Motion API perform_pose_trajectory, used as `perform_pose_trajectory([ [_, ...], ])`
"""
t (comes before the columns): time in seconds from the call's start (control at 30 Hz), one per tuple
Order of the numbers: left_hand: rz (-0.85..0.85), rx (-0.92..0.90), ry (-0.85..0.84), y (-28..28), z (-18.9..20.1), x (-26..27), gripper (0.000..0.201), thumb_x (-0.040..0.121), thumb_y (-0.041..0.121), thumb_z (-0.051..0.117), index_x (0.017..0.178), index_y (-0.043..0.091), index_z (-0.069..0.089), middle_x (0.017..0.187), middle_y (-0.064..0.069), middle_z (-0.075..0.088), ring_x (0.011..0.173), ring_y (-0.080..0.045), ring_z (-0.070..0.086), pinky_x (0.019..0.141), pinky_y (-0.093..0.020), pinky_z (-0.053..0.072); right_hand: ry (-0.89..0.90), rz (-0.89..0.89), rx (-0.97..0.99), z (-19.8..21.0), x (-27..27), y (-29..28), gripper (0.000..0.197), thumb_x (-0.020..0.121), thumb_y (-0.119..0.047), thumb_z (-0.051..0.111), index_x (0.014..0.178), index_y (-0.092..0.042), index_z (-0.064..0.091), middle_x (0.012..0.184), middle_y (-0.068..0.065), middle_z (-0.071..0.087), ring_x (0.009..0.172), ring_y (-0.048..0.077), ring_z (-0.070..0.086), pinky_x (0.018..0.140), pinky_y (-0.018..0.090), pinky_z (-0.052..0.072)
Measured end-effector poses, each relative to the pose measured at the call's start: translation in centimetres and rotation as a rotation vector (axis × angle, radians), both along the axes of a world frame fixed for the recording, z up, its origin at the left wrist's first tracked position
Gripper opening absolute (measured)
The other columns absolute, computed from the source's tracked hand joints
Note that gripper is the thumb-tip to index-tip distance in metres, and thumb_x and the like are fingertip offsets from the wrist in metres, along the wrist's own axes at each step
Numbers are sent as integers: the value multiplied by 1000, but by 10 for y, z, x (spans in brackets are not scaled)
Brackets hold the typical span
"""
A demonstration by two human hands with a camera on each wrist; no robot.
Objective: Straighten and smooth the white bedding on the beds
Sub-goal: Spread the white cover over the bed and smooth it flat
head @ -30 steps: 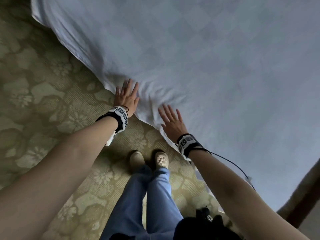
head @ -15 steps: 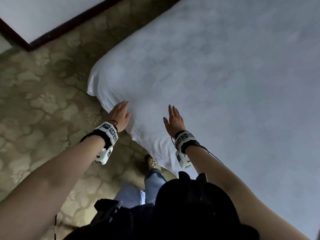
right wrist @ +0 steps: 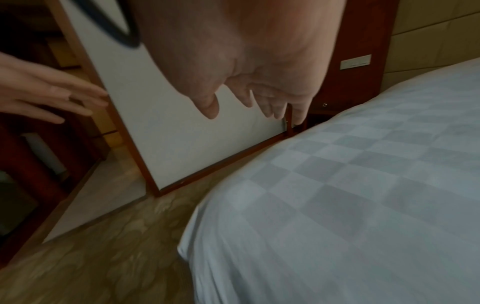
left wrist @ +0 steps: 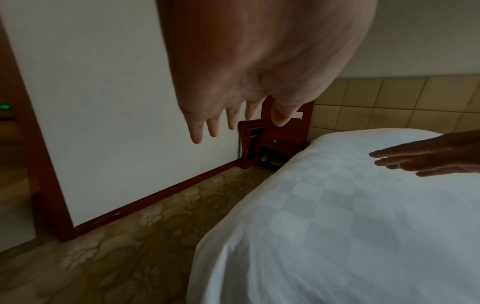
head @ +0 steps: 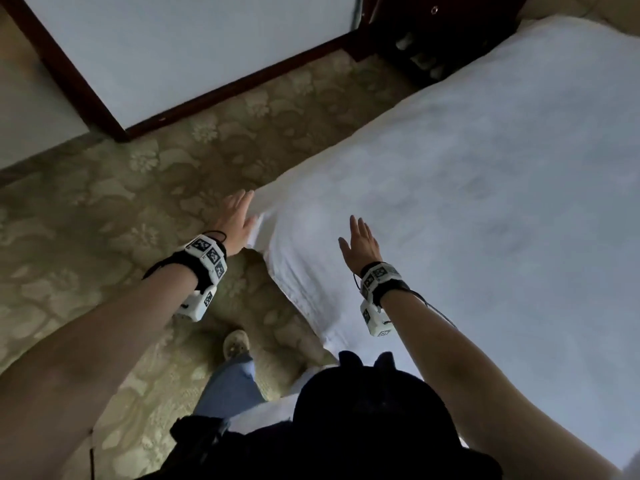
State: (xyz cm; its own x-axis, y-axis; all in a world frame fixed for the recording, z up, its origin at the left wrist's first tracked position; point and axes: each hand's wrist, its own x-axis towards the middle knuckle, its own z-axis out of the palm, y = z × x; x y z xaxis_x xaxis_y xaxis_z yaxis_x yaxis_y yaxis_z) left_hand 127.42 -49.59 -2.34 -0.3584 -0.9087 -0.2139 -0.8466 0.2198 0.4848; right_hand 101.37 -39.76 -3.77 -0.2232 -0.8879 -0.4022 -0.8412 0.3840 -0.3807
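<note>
The white checked bedding covers the bed across the right of the head view, with its near corner hanging toward the carpet. My left hand is held flat with straight fingers just beside that corner; whether it touches the cloth is unclear. In the left wrist view the left hand's fingers point out over the floor and hold nothing. My right hand hovers flat over the bedding a little in from the corner, fingers straight and empty. The cloth near both hands looks smooth.
A dark wood nightstand stands at the bed's far side against a white wall with a dark baseboard. A padded beige headboard is behind the bed. Patterned carpet lies left of the bed, with my foot on it.
Both hands have left the wrinkled edge where they lay flat and now sit higher, near the bedding's corner. The view has swung to show the wall and nightstand.
</note>
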Motion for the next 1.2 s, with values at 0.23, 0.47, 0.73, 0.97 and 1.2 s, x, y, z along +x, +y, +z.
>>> perform_pose_trajectory([
  [0.23, -149, -79, -23, -106, 21, 50, 55, 99, 19, 41, 149, 6, 23, 155, -16, 23, 144, -28, 21, 118, -36, 16, 3, -117, -35, 27, 52, -90, 63, 101, -33, 35, 153, -13, 5, 160, 10, 6, 148, 24, 6, 118, 42, 14],
  [0.47, -253, -92, -7, -227, 25, 39, 56, 99, 24, 41, 149, 11, 22, 156, -12, 22, 145, -26, 20, 118, -39, 21, 24, -209, -18, 22, 48, -187, 63, 101, -34, 34, 153, -12, 6, 160, 11, 6, 148, 25, 6, 119, 42, 14],
  [0.73, -365, -139, -69, -371, 55, -1, 57, 99, 29, 41, 150, 18, 20, 158, -7, 19, 145, -23, 22, 116, -40, 26, -17, -316, -100, 26, 28, -316, 63, 100, -35, 35, 153, -13, 8, 160, 10, 8, 148, 26, 7, 119, 41, 12],
  [0.97, -510, -135, -52, -477, 54, -50, 58, 99, 33, 39, 151, 21, 15, 159, -6, 15, 147, -22, 15, 119, -40, 19, 12, -483, -30, 26, -4, -384, 64, 100, -44, 30, 153, -21, 3, 161, 10, 0, 149, 28, 1, 120, 44, 6],
  [1.2, -687, -97, -49, -609, 58, -110, 59, 100, 36, 36, 152, 23, 11, 160, -3, 11, 147, -21, 15, 118, -42, 20, 61, -715, -32, 40, -28, -478, 65, 100, -46, 30, 153, -21, 1, 160, 12, -1, 149, 28, 0, 120, 44, 7],
])
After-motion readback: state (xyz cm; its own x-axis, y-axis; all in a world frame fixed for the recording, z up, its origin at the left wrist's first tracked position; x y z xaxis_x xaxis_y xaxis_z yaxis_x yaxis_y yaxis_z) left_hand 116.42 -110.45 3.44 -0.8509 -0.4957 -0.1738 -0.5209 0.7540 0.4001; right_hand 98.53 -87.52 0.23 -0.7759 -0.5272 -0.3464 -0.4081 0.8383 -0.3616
